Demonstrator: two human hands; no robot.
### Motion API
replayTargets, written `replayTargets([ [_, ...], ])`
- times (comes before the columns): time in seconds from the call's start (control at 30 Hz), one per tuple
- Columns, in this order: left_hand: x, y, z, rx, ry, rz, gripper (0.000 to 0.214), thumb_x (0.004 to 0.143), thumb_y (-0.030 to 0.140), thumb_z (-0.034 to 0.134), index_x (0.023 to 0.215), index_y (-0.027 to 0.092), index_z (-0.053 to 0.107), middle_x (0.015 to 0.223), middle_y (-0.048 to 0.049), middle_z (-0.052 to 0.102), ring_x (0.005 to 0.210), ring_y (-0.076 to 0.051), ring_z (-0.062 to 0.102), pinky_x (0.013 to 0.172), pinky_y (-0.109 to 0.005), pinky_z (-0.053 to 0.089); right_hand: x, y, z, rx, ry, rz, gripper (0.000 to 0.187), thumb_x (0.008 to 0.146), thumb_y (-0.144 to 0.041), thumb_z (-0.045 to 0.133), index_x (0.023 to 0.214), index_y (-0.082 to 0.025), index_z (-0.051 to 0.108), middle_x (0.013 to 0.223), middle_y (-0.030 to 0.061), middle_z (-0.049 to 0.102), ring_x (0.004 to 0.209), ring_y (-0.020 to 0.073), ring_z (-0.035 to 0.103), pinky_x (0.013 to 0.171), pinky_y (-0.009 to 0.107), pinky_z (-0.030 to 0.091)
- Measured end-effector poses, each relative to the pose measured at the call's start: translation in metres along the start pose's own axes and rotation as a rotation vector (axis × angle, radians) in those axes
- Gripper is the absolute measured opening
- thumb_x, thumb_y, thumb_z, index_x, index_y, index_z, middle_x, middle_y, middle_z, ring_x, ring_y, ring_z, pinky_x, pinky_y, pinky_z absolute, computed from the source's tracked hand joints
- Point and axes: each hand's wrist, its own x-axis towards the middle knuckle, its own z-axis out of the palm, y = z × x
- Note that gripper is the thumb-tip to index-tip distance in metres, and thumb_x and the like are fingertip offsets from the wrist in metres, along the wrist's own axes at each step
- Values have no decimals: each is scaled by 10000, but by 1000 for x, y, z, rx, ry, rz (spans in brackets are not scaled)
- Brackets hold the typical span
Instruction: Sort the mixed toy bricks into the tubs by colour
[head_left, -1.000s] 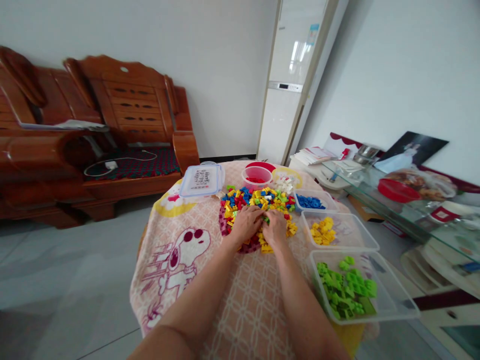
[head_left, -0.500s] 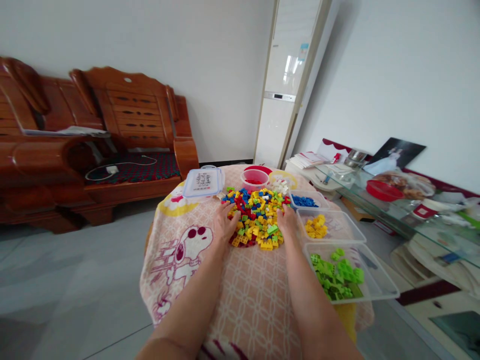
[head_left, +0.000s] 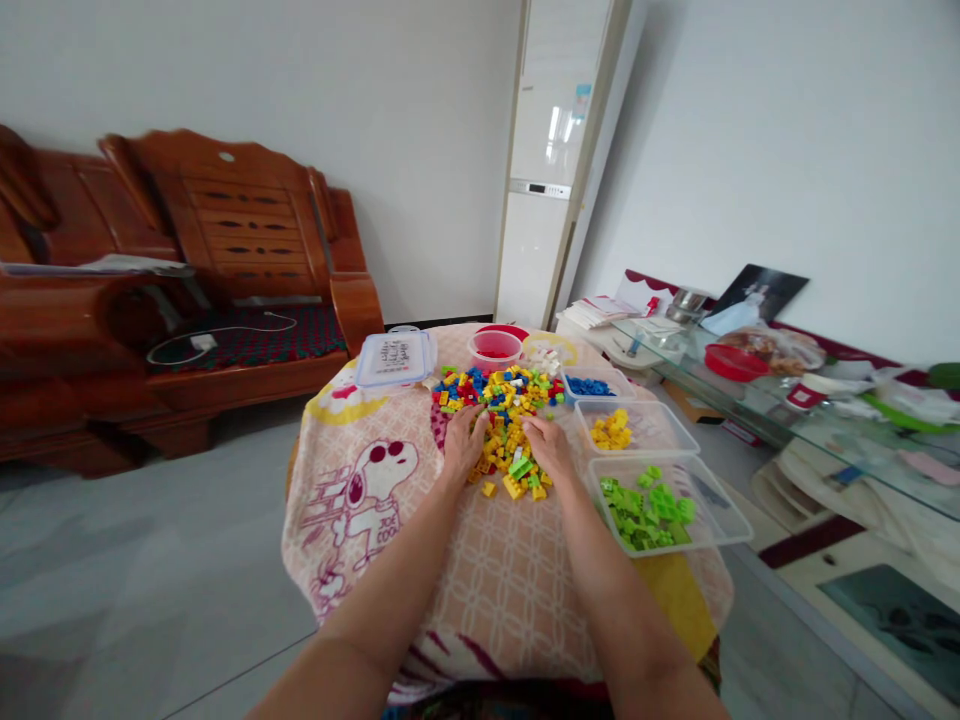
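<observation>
A mixed pile of toy building bricks (head_left: 511, 440) in yellow, red, blue and green lies on the cloth-covered table. My left hand (head_left: 463, 443) rests against the pile's left side, its fingers spread and touching bricks. On the opposite side my right hand (head_left: 548, 446) lies against the pile, open, thumb and fingers apart. Neither hand grips a brick that I can make out. Just right of my right hand are sorted bricks: blue ones (head_left: 589, 386), yellow ones (head_left: 611, 430) and green ones (head_left: 651, 510), each colour in its own clear plastic container.
Behind the pile stand a round tub (head_left: 495, 346) with red pieces and a small heap of white bricks (head_left: 543, 360). A clear box lid (head_left: 395, 358) lies at the back left. To the right is a cluttered glass-topped cabinet (head_left: 772, 415); a wooden bench (head_left: 225, 260) stands left.
Both hands have drawn closer together, pushing the pile's near part inward and narrowing it. Bricks at the back left now lie apart from my left hand. The view has shifted slightly.
</observation>
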Motion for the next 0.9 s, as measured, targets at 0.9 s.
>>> replayTargets([
  [0.9,-15,13,-15,-49,28,-139,422,951,450,442,1096,182,733,1199,-117,747,1150,-275,664,1040,-406,495,-147,29,-79,-372,474,4,248,903,-277,546,989,-176,755,813,101,732,780,246,641,806,378,498],
])
